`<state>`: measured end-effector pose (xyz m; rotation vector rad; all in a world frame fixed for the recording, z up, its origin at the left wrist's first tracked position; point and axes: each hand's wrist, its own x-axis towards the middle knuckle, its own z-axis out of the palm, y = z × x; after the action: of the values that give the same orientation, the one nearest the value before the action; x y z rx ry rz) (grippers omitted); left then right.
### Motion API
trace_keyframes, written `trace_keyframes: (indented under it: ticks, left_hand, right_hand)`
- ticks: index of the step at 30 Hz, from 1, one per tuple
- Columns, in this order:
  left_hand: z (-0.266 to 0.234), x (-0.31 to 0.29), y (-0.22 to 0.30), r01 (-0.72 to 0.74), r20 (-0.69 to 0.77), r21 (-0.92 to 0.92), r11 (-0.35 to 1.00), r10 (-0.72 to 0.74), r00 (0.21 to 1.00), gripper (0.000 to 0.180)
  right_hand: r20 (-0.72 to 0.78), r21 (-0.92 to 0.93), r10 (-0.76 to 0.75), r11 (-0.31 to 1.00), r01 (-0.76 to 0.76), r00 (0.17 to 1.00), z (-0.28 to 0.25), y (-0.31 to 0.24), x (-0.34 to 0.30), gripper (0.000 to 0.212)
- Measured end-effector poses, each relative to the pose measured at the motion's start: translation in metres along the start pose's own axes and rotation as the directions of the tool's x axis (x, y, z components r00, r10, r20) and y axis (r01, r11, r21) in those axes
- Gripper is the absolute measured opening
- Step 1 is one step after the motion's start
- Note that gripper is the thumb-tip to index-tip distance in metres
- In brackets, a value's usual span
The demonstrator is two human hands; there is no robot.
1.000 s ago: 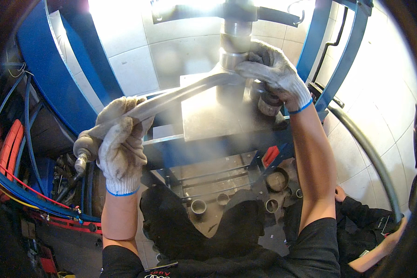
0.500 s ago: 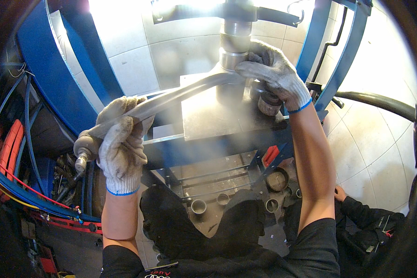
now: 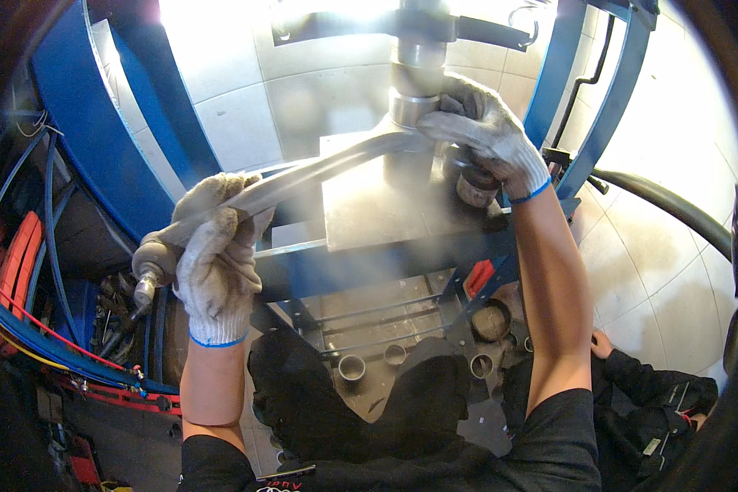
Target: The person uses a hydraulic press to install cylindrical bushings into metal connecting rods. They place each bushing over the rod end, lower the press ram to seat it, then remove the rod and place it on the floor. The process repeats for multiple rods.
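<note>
A grey metal suspension control arm runs slanting from my left hand to the press. My gloved left hand is closed around it near the end with the ball joint. The arm's far end rests on an upright metal cylinder, below the press ram. My gloved right hand closes its thumb and fingers on the side of a shiny metal sleeve between ram and arm. Some of its fingertips are hidden behind the sleeve. Below this hand sits a short round metal piece.
A metal plate lies on the blue press frame. Several metal rings stand low near my knees. Hoses and red parts are at left. Another person's dark sleeve is at lower right, near a black hose.
Both my hands and the control arm stay almost in place. The other person at lower right has shifted slightly.
</note>
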<state>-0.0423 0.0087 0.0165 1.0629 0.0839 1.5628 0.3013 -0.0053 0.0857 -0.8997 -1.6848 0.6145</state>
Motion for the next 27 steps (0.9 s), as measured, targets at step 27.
trace_keyframes:
  ticks: [27]
  left_hand:
    - [0.0000,-0.0028,-0.0059,-0.003,0.027,-0.011,1.000,0.003,1.000,0.040]
  right_hand:
    - [-0.004,-0.014,-0.048,0.999,0.048,0.999,0.0031,-0.0006,-0.0055,0.050]
